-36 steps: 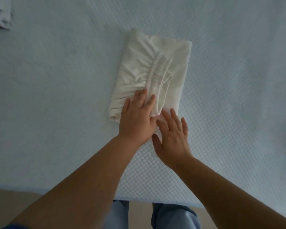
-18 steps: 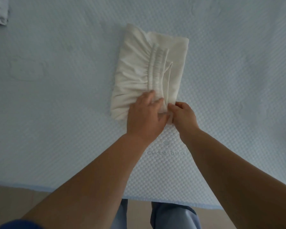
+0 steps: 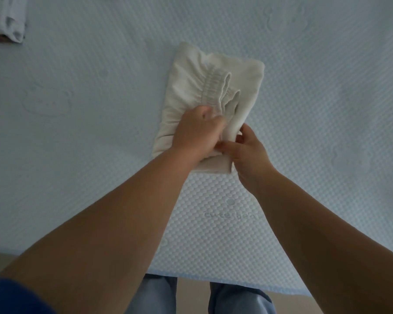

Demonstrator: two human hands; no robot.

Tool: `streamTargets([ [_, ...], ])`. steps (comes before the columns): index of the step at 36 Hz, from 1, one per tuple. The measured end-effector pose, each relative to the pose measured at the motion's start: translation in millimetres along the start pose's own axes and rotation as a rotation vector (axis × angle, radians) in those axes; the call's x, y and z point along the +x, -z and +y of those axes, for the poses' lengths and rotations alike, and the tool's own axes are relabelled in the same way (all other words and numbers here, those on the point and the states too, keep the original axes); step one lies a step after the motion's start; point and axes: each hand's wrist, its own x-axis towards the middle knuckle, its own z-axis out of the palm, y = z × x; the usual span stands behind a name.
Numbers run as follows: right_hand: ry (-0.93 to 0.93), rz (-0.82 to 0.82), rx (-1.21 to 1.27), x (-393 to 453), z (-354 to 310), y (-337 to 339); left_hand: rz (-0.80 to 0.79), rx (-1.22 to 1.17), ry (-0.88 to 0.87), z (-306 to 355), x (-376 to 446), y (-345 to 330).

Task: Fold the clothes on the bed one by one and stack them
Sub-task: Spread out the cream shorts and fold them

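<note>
Two hands on one bundle right now: our left hand [image 3: 196,132] is curled into the gathered waistband area of the cream garment [image 3: 191,87], and our right hand [image 3: 247,150] pinches the thick folded edge at the near right corner, lifting it a bit off the bed [image 3: 327,109]. The garment sits mid-bed, already folded into a rough rectangle.

Biggest risk, we think, is the layers sliding apart, since that elastic waistband bunches up and wants to spring open. If we lift from just this near end, the far half could droop and unfold. The other folded piece [image 3: 7,19] sits way off at the far left corner, so carrying it over there loosely could wreck the fold.
</note>
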Motion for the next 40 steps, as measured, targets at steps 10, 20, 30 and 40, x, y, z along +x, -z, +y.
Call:
streamTargets([
  [10,0.531,-0.047,-0.956,-70,-84,-97,-0.334,-0.866,0.243,5,-47,102],
  [20,0.249,-0.43,-0.958,-61,-7,-164,-0.114,-0.822,0.753,-113,-42,134],
  [30,-0.126,0.273,-0.503,-21,16,-109,-0.009,-0.858,0.565,-148,-37,120],
  [40,-0.515,-0.077,0.103,-32,18,-88,-0.282,-0.948,0.643,-140,-54,141],
])
